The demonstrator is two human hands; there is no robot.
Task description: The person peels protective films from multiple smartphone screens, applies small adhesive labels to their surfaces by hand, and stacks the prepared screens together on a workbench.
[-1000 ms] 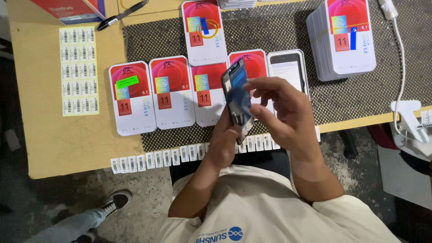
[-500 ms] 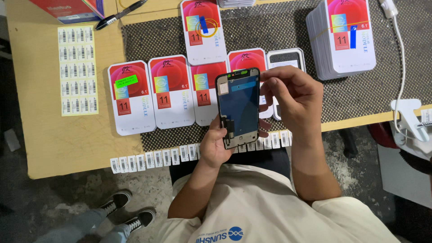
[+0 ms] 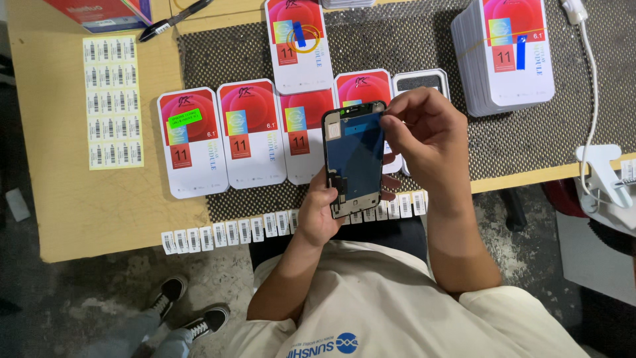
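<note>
With the left hand (image 3: 324, 209) gripping the black rectangular phone screen panel (image 3: 354, 159) upright above the counter (image 3: 99, 212), the right hand (image 3: 424, 142) pinching its top corner should pull gently, keeping it steady.

Red-white boxes (image 3: 250, 132) line the mat; barcode labels (image 3: 113, 101) left.

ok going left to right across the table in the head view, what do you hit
yellow sheet of barcode labels → white box with green sticker → white box with red top → dark phone screen panel held in the left hand → right hand → banded stack of white boxes → white clamp
</note>
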